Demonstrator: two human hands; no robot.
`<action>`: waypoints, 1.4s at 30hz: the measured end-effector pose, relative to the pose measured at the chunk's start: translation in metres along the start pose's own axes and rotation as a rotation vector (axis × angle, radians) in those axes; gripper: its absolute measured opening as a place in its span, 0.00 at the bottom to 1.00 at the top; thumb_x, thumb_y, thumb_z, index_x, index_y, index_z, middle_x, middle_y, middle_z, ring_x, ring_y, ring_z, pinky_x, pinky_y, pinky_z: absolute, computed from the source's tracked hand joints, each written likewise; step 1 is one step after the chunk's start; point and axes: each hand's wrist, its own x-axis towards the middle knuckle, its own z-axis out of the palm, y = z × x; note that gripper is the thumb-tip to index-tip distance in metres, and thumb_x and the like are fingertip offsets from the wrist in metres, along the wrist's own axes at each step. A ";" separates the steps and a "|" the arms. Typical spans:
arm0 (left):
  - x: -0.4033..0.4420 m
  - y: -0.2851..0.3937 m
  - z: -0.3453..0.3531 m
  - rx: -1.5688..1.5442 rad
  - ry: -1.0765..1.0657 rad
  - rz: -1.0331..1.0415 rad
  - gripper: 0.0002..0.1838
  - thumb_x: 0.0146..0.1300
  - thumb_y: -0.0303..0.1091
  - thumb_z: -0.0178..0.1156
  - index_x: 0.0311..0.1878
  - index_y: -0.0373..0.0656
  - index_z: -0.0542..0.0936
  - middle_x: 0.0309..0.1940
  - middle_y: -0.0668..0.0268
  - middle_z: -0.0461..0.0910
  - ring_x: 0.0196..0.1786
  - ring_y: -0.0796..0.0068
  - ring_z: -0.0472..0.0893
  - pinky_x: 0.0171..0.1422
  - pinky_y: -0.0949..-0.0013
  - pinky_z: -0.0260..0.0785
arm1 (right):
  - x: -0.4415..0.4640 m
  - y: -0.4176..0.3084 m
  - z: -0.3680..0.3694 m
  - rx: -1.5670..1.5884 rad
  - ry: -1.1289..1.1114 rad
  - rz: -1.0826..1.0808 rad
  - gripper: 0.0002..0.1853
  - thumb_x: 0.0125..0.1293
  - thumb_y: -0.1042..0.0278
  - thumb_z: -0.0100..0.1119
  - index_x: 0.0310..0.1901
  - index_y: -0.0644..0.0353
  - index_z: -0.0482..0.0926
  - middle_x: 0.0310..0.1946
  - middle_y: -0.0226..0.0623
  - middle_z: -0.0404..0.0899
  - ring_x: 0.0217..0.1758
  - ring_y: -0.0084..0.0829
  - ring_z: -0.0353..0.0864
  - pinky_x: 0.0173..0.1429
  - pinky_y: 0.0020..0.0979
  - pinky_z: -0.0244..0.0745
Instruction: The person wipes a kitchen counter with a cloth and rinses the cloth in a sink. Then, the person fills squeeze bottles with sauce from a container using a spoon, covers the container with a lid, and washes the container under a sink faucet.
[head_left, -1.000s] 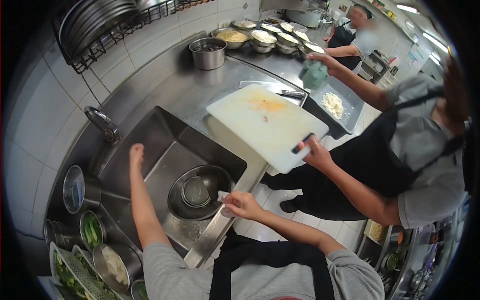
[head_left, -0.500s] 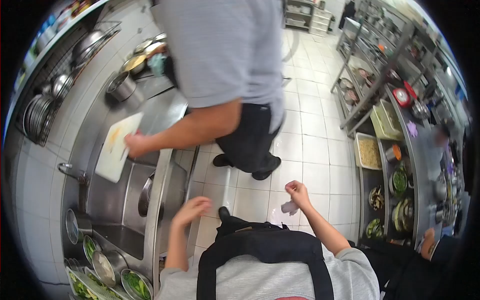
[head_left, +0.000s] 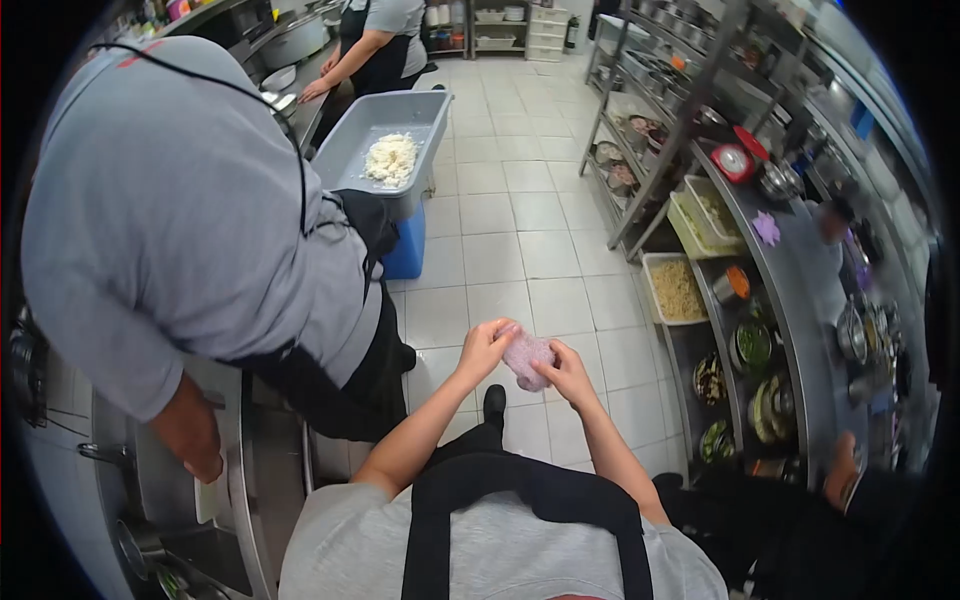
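Over tiled kitchen flooring (head_left: 497, 245), a crumpled pale-pink piece (head_left: 527, 359) is being pinched at its edges by the left hand (head_left: 487, 347) and the right hand (head_left: 568, 377), nearer and rightward of the gray tub (head_left: 425, 140), where white crumbly food (head_left: 390, 159) is being held.

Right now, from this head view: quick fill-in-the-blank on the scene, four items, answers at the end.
1. Of the wearer's left hand and right hand, ____ hold the crumpled pinkish item.
2. The container under the grey tub is ____ in colour.
3. The floor is laid with pale square ____.
4. The wide straps over the wearer's grey shirt are ____ in colour.

Missing words: both; blue; tiles; black.
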 end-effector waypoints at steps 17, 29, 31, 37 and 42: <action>0.272 -0.013 -0.002 -0.163 -0.381 -0.125 0.22 0.59 0.43 0.56 0.55 0.45 0.71 0.47 0.59 0.74 0.43 0.69 0.77 0.41 0.65 0.72 | 0.269 0.068 -0.143 -0.333 -0.097 0.095 0.21 0.44 0.81 0.50 0.45 0.62 0.68 0.33 0.32 0.71 0.34 0.24 0.72 0.40 0.25 0.68; 0.268 -0.245 -0.165 -1.007 0.842 -0.748 0.38 0.58 0.62 0.48 0.64 0.45 0.59 0.62 0.56 0.60 0.64 0.58 0.62 0.64 0.50 0.55 | 0.580 0.107 -0.122 0.318 -0.313 0.459 0.18 0.64 0.55 0.51 0.45 0.63 0.71 0.37 0.34 0.74 0.39 0.26 0.74 0.41 0.28 0.72; 0.277 -0.263 -0.175 -1.109 0.992 -0.694 0.39 0.58 0.63 0.48 0.65 0.45 0.57 0.64 0.55 0.58 0.65 0.57 0.60 0.64 0.50 0.55 | 0.629 0.099 -0.081 0.038 -0.464 0.402 0.17 0.62 0.57 0.55 0.41 0.65 0.73 0.35 0.37 0.75 0.38 0.27 0.75 0.40 0.27 0.72; 0.338 -0.329 -0.202 -1.431 1.325 -0.576 0.41 0.59 0.63 0.46 0.67 0.45 0.52 0.65 0.53 0.55 0.65 0.55 0.59 0.65 0.49 0.54 | 0.733 0.093 0.066 0.024 -0.364 0.344 0.30 0.58 0.58 0.61 0.55 0.67 0.60 0.45 0.46 0.70 0.44 0.35 0.74 0.45 0.32 0.73; 0.391 -0.392 -0.233 -1.601 1.340 -0.440 0.43 0.59 0.67 0.40 0.68 0.46 0.51 0.66 0.53 0.54 0.65 0.55 0.59 0.64 0.53 0.57 | 0.797 0.091 0.146 -0.087 -0.238 0.393 0.43 0.54 0.66 0.63 0.63 0.66 0.44 0.57 0.52 0.57 0.55 0.42 0.66 0.54 0.38 0.69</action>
